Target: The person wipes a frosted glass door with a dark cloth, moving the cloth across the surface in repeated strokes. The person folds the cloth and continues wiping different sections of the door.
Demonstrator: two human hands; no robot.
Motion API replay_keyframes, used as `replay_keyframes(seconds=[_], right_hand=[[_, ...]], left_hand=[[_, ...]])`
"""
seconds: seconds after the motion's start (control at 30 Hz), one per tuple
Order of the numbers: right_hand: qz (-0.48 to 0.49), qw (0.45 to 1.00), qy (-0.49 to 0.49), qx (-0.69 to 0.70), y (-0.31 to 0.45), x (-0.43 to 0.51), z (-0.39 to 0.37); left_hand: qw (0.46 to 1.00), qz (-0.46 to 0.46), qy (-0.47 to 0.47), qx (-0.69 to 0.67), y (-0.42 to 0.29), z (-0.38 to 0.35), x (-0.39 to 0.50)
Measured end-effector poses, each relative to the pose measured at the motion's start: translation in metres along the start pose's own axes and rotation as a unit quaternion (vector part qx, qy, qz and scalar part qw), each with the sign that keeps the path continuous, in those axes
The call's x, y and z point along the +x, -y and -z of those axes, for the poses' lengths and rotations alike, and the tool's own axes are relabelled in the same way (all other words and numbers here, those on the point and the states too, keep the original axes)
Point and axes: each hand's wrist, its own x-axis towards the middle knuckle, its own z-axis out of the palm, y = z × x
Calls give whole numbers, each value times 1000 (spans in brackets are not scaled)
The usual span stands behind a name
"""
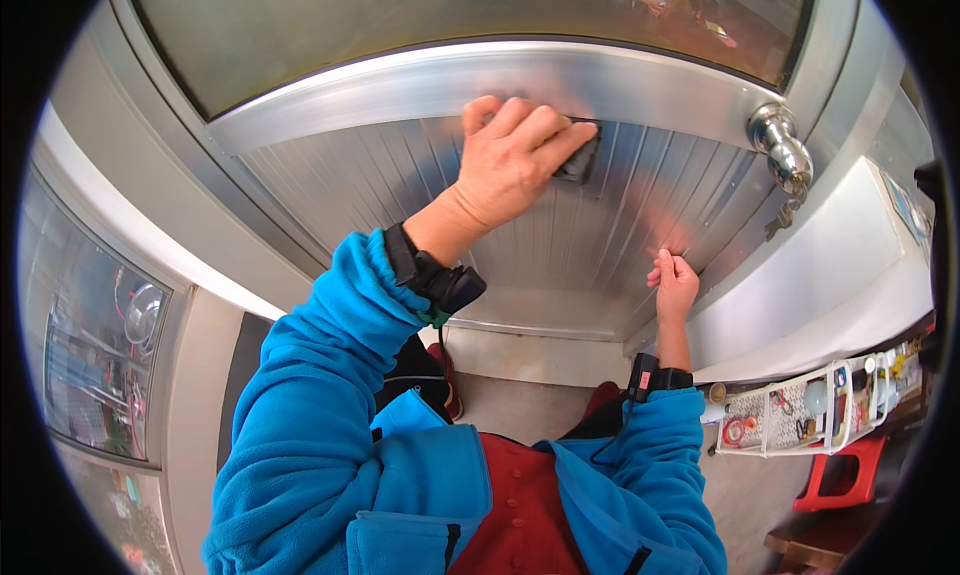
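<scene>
My left hand (506, 158) presses a dark grey cloth or pad (577, 164) against an aluminium door (360, 162). The pad sits just below the smooth horizontal rail (420, 87), on the upper part of the ribbed panel; part of it is hidden under my fingers. Lower down on the right, my right hand (676, 278) is close to the panel with its fingers curled in, and nothing shows in it. Whether it touches the metal I cannot tell. Both wrists wear black straps with small devices.
A round metal doorknob (784, 151) with hanging keys (784, 218) juts out at the right. Above the rail is a glass pane (450, 12). A white wire rack (795, 410) of small items and a red plastic stool (844, 474) stand at lower right. A window (105, 335) is at left.
</scene>
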Motion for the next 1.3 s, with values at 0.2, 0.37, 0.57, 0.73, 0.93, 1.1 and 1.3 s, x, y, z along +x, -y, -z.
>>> replay_keyframes(seconds=[0.2, 0.37, 0.57, 0.73, 0.93, 1.1, 1.3], right_hand=[[15, 999, -10, -26, -5, -1, 3], [81, 986, -126, -77, -3, -2, 6], [65, 984, -157, -42, -7, 5, 12], [94, 983, -147, -55, -12, 7, 11], [99, 982, -151, -64, -15, 8, 12], [104, 978, -162, -79, -20, 10, 12], [112, 973, -182, -89, -22, 10, 10]], left_hand=[[1000, -16, 2, 0, 23, 11, -12], [1000, 1, -3, 25, 61, 31, -43], [998, 17, 4, 60, 98, 56, -75], [997, 29, 2, 69, 120, 70, -92], [993, 72, -6, 98, 149, 87, -118], [989, 108, -18, 104, 174, 99, -143], [978, 161, -46, 126, 205, 115, -172]])
